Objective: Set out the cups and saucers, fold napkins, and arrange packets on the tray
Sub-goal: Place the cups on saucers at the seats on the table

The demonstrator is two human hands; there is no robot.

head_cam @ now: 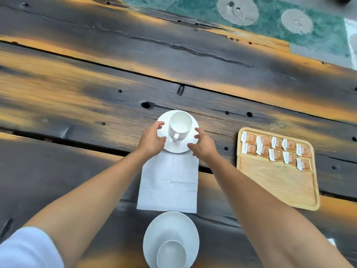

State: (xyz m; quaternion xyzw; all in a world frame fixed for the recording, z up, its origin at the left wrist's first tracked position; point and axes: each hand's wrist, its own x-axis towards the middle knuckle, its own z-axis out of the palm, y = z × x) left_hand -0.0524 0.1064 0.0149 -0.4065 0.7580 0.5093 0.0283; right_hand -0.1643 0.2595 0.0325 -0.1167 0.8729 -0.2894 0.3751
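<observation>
At the centre of the frame the left hand (pixel 152 141) curls loosely open against the left rim of the far saucer (pixel 190 145), fingertips touching or just off its edge; I cannot tell if it grips. The saucer sits between both hands, about equally near each, with the cup (pixel 180 125) standing upright on it, mouth up, its handle pointing toward the lower frame edge, at the person. The saucer's near rim overlaps the top of the white napkin (pixel 168 182), whose long axis runs up and down the frame to a second saucer (pixel 171 227) carrying a second cup (pixel 171 254) at bottom centre. The right hand (pixel 202 146) is spread open at the right rim. Right of that, on the dark wooden counter (pixel 77 93), the tray (pixel 280 182) holds packets (pixel 276 148) in two rows along its upper end.
</observation>
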